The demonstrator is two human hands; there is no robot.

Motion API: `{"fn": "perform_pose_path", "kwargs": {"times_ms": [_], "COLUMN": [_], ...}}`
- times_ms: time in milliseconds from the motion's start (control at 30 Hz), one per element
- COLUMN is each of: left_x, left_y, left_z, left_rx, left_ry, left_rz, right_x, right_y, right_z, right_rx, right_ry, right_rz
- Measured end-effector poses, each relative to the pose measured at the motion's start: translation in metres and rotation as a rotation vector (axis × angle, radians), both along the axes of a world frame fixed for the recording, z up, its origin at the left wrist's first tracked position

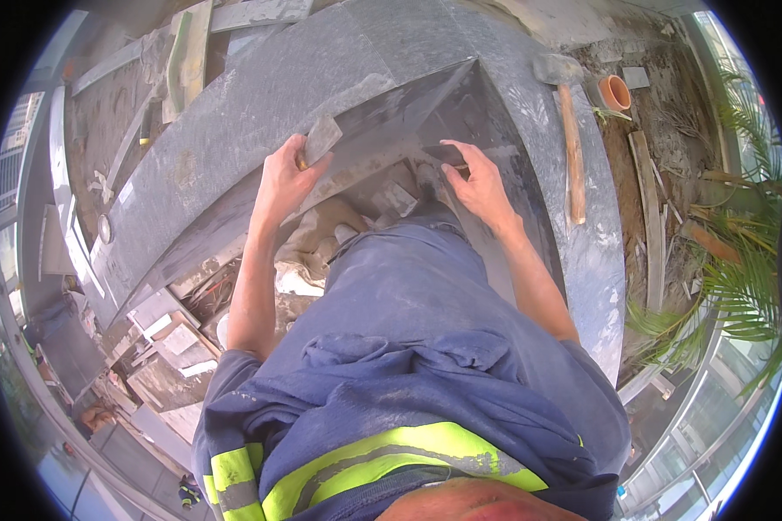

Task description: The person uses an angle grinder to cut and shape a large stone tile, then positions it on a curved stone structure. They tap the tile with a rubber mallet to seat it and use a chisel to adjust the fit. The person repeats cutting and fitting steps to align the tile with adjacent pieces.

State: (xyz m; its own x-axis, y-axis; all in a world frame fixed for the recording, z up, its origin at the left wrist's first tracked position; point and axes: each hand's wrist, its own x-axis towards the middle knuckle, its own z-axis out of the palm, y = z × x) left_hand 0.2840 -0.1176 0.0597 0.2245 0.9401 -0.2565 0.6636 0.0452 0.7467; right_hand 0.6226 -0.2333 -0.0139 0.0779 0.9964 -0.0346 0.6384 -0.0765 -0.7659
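My left hand [288, 181] is closed around a flat grey scraper-like blade [324, 137]; a bit of yellowish handle shows at my fingers. The blade lies over the inner edge of the grey stone slab [261, 104]. On the right, my right hand [478, 184] hovers by the dark stone side panel [517, 174] at the inner corner. Its thumb and forefinger are apart, and I see nothing held between them. The other fingers are partly hidden.
A mallet [571, 152] with a wooden handle lies on the right-hand slab. Beyond it are an orange pipe end [615, 92], a wooden plank [647, 217] and palm fronds [747, 286]. Rubble and broken boards [178, 339] lie at the left. A sack [313, 239] sits beside my legs.
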Motion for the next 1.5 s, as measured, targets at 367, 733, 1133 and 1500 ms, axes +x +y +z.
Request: {"fn": "perform_pose_path", "kwargs": {"times_ms": [367,733,1133,1500], "left_x": [0.125,0.131,0.122,0.091], "left_y": [0.148,0.152,0.147,0.278], "left_z": [-0.019,-0.03,-0.028,-0.046], "left_rx": [0.18,0.087,0.11,0.103], "left_ry": [0.383,0.528,0.518,0.608], "left_rz": [-0.073,-0.161,-0.14,0.09], "right_x": [-0.033,-0.034,-0.036,-0.04], "right_y": [0.163,0.161,0.164,0.163], "right_z": [0.03,0.022,0.022,0.029], "right_rx": [-0.097,-0.195,-0.215,-0.225], "right_ry": [0.135,0.358,0.449,0.483], "right_rz": [-0.322,-0.282,-0.284,-0.272]}}
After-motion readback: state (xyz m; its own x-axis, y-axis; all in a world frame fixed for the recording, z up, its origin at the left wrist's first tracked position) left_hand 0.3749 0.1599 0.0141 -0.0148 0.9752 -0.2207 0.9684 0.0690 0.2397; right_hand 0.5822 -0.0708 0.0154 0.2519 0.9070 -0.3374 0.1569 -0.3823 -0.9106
